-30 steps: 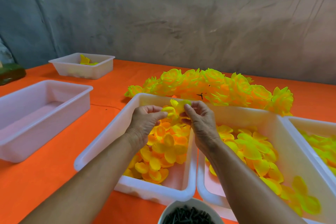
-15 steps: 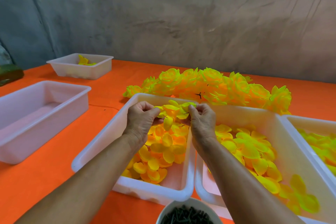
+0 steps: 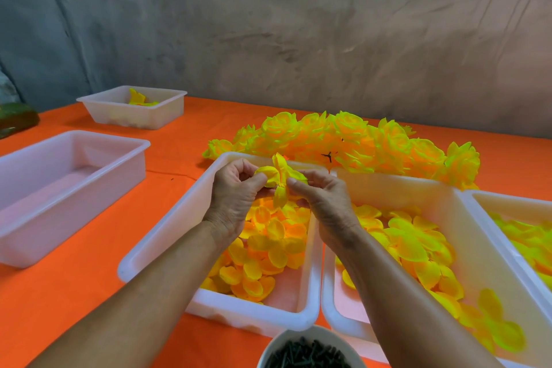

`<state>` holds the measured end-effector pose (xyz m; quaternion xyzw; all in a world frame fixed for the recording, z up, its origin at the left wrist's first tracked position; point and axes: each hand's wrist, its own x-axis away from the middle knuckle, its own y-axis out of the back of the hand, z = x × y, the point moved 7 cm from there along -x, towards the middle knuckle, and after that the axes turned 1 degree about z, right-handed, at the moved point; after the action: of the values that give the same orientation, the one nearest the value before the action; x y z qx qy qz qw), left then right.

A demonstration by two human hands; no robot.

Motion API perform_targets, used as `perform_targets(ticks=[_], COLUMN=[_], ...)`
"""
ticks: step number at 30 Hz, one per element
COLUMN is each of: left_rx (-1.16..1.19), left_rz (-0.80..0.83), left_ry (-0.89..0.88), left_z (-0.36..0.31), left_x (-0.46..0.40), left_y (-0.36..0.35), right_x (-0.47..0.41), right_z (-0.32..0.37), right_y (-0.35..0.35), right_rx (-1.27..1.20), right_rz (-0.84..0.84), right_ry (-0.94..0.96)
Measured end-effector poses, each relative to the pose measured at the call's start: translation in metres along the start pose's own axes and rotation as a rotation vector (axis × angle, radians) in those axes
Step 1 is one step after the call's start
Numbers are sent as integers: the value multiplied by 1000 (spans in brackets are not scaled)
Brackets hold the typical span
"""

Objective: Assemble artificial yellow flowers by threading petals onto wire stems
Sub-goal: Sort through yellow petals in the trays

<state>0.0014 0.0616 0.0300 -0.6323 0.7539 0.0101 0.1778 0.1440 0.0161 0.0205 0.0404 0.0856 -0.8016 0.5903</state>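
Note:
A small yellow petal piece (image 3: 279, 178) hangs between both hands above the middle white tray (image 3: 167, 243). My left hand (image 3: 234, 197) pinches its left lobe with curled fingers. My right hand (image 3: 324, 203) pinches its right lobe. The piece is partly folded, with one lobe pointing up and one down. The stem under it is hidden by my fingers. Loose orange-yellow petals (image 3: 268, 251) fill the tray below. A row of finished yellow flowers (image 3: 352, 143) lies behind the trays.
A second tray (image 3: 466, 236) of larger yellow petals stands to the right, a third (image 3: 507, 203) at the far right. A bowl of dark stems (image 3: 310, 352) sits at the near edge. An empty white tray (image 3: 71, 185) and a smaller tray (image 3: 134, 107) stand left on the orange cloth.
The petal piece was spread flat between my hands; now it is folded upright and my hands have closed in around it.

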Motion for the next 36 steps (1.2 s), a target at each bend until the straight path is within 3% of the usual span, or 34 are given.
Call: perform_targets(ticks=[5,11,21,29,33,36], left_rx=[11,-189,-171,-10,148,147], left_rz=[-34,32,117,193,145,122], left_ry=[-9,-87,-93,221,351,354], left_z=[0,-2,-1,19,26,26], left_x=[-2,1,5,5,1,2], left_y=[4,-5,-12,-13,-6,-6], right_x=[0,2,4,7,4,2], right_z=[2,8,12,22,17,14], right_y=[3,3,12,-6,-10,-2], right_rx=[-113,-127,142,303,186,97], right_rz=[-2,-21,-168,-120,-35,-52], right_ry=[-26,60,247,393,306,248])
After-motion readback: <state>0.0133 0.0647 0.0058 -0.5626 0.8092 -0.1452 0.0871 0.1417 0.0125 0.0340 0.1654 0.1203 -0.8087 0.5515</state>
